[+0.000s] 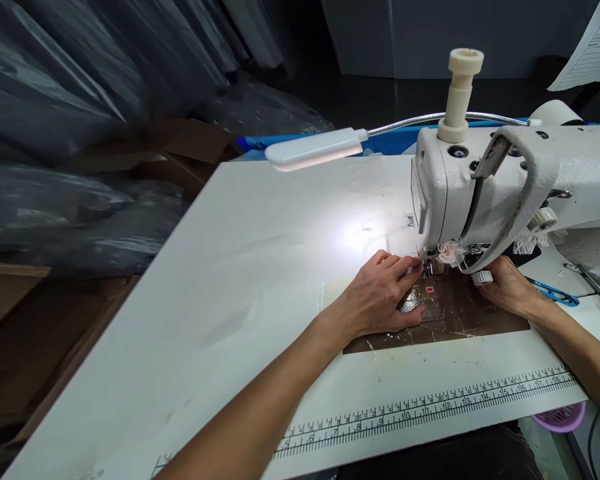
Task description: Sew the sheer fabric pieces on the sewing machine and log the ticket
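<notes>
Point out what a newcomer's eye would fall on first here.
Probably the white sewing machine filling the right side, with its lamp over the table, left of the machine. Next, perhaps the two hands at the brown plate: the left hand in front of the machine's head, the right hand partly hidden behind its curved guard. Then the ruler along the table's near edge.

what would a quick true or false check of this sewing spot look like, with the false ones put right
1. The left hand lies partly over a brown panel. True.
2. The lamp is red. False: the lamp is white.
3. Blue snips lie to the right of the right hand. True.
4. A purple basket stands on the table. False: the basket is below the table.
5. The sewing machine is white. True.
</notes>
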Available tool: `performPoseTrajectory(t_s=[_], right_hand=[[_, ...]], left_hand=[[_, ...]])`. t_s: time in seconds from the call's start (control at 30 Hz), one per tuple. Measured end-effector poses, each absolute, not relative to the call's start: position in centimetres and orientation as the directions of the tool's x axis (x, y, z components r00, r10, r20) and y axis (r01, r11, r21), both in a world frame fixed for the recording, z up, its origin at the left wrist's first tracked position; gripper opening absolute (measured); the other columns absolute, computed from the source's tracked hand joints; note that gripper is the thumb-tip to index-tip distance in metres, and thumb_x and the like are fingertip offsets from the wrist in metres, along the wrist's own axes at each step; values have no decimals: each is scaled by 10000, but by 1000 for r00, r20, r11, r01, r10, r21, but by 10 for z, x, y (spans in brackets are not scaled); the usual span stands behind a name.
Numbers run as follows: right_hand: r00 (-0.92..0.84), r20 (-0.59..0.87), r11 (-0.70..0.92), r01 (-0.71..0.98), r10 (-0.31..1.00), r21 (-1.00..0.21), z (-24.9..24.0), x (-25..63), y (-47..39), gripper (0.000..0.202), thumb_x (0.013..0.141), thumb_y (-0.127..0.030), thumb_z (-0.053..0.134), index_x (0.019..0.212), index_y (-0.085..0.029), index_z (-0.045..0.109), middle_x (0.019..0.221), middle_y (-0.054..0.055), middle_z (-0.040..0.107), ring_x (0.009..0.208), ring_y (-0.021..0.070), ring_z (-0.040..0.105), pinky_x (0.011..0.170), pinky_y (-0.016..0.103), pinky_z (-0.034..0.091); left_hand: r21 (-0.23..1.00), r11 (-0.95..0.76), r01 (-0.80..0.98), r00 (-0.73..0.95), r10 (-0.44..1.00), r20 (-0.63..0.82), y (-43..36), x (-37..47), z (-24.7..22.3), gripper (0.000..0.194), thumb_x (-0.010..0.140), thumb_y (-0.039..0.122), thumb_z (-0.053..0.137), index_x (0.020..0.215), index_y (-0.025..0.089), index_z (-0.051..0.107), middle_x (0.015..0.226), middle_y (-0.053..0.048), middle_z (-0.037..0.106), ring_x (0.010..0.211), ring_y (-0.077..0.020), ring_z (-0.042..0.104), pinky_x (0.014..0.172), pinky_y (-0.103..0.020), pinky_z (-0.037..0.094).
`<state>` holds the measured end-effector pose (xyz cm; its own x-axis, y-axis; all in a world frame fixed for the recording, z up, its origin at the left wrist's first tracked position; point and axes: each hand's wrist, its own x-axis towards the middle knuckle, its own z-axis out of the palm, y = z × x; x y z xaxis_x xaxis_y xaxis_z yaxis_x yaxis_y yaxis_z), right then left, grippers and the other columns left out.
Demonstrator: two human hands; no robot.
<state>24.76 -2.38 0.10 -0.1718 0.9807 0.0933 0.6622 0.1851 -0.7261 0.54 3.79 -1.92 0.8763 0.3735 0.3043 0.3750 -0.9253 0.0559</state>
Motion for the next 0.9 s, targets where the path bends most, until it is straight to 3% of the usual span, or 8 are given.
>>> performPoseTrajectory(t_s=[0.13,0.3,0.6,0.73,0.8,0.9], right_hand=[[-221,72,191,585,973,-788,0,247,-30,317,930,-432,453,762,-186,562,732,28,547,677,157,498,622,284,420],[-97,72,114,563,993,-819,-5,248,-34,283,863,-455,543,865,-188,637,806,45,600,758,194,565,620,292,458],[-54,59,79,526,997,-847,-20,254,-27,362,838,-493,562,942,-171,691,851,62,663,752,204,586,642,311,474],[3,-92,-86,377,996,-922,-7,252,-27,481,756,-603,629,907,-151,693,840,70,688,777,214,615,703,319,499],[7,-135,-130,312,991,-941,2,252,-26,488,721,-609,670,909,-160,695,878,68,698,832,222,631,766,326,513],[11,-142,-139,285,990,-948,13,252,-23,464,680,-593,698,861,-165,687,859,58,693,875,232,639,803,327,520]], left_hand=[[55,-919,390,855,384,349,38,6,-21,401,871,457,498,1120,165,615,1025,-87,636,824,-214,569,783,-382,424],[105,-900,423,812,428,398,36,7,-21,395,892,407,474,1144,118,568,1093,-141,621,941,-256,575,861,-430,432],[169,-845,508,821,534,201,34,7,-20,518,954,510,404,1283,120,493,1245,-159,593,1236,-322,503,1106,-546,309],[122,-740,661,719,671,180,16,7,-22,576,966,550,379,1296,88,480,1376,-229,503,1272,-391,464,1022,-586,381],[87,-709,700,685,701,198,10,8,-19,543,968,539,396,1253,91,507,1404,-240,473,1240,-389,487,956,-544,433],[-10,-747,665,732,648,211,18,10,-7,331,1000,339,385,1113,88,569,1279,-218,555,1104,-306,554,857,-425,463]])
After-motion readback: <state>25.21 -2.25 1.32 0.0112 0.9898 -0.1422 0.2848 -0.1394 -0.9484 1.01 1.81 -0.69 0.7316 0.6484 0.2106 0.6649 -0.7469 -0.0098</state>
